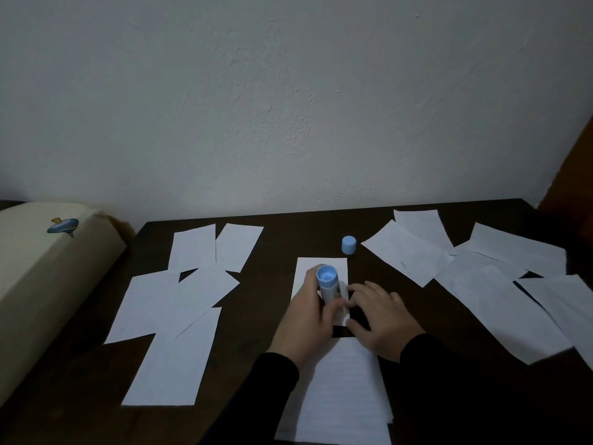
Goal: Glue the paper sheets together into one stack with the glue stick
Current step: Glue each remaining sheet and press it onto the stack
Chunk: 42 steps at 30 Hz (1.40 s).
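- We take the glue stick (328, 285) as our landmark: it stands roughly upright over the middle of the dark table (272, 252), its blue end turned up toward us.
- Our left hand (309, 319) grasps the glue stick, fingers curled round the white barrel.
- Under the stick lies a small white sheet (321, 268); whether the lower end of the stick touches it we cannot tell, since the hand hides that end.
- Our right hand (378, 316) lies just right of the stick, fingers spread and relaxed, the fingertips pressing on the near right edge of that sheet.
- Nearer us than the stick lies a stack of paper (340, 396), partly covered by both dark sleeves.
- The blue cap (348, 245) stands beyond the stick and a little to its right, apart from the small sheet.
- Left of the stick, several loose sheets (173, 303) overlap one another.
- Right of the stick, more overlapping sheets (481, 274) spread to the table's edge; some show faint print.
- Far left of the stick, off the table, sits a cream-coloured object (41, 274) with a small blue picture on it.
- Beyond everything rises a pale wall (288, 107).
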Motion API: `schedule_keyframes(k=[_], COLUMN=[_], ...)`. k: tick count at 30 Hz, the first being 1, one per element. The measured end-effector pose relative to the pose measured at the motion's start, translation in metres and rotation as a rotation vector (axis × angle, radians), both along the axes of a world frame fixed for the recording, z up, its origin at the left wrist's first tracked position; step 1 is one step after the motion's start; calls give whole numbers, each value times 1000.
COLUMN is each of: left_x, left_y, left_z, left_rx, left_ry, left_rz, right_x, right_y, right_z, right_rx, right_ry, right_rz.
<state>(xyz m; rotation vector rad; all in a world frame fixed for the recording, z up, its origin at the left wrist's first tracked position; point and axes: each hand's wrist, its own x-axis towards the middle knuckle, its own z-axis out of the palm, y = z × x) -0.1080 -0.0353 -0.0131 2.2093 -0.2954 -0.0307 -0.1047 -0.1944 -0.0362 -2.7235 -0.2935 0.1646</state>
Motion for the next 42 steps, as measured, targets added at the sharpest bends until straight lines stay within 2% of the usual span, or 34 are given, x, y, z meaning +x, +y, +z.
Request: schedule_keyframes(k=[7,17,28,32,37,42], left_x=[0,1,4,2,3,4], left_y=[3,14,40,45,51,50], left_z=[1,2,6,8,10,13], left_rx=[41,103,151,128,25,-13], left_ry=[62,54,26,12,-64,-61], left_rz=[-47,-39,80,147,351,378], right_x=[-1,-1,1,-1,-1,-3], right_y=[1,0,-1,-1,8,15], right_z=[-6,-10,-10,-8,-4,-5], right_rx=[-34,-20,-17,32,-80,-154], right_ry=[-47,-95,-82,10,1,-105], right_rz=[1,2,3,8,39,80])
